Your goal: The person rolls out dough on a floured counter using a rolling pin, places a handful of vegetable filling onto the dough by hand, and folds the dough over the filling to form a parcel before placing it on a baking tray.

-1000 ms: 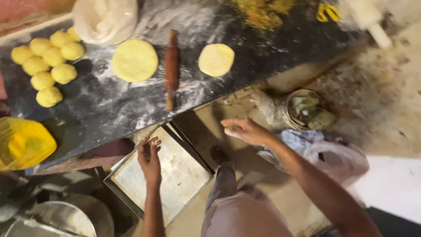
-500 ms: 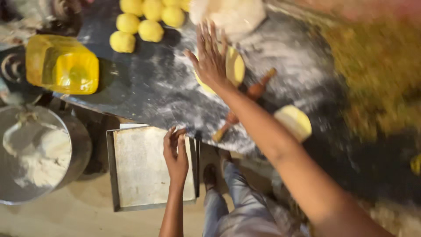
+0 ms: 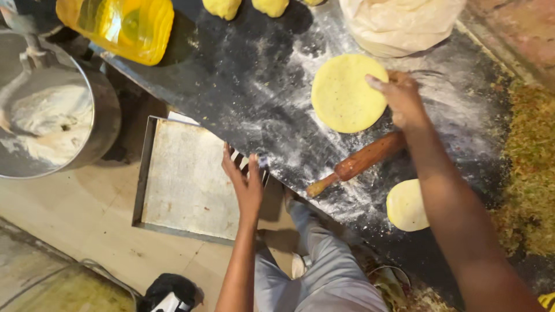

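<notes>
My right hand (image 3: 402, 101) reaches over the dark floured worktop (image 3: 243, 86), its fingertips resting on the right edge of a flat round yellow dough disc (image 3: 346, 92). A wooden rolling pin (image 3: 358, 164) lies just below that hand, partly under my forearm. A smaller yellow disc (image 3: 406, 205) sits near the worktop's front edge. My left hand (image 3: 245, 180) lies with fingers spread on the right edge of a floured metal tray (image 3: 185, 173) below the worktop. It holds nothing.
A steel pot of white flour (image 3: 49, 121) stands left of the tray. A yellow plastic container (image 3: 121, 23) and two yellow dough balls (image 3: 222, 7) sit at the worktop's far end, beside a white bundle (image 3: 399, 23). Crumbly green-yellow mix (image 3: 529, 173) lies at right.
My right hand has drawn back from above the large disc to its right edge. My left hand stays at the tray's right side. The view has shifted closer.
</notes>
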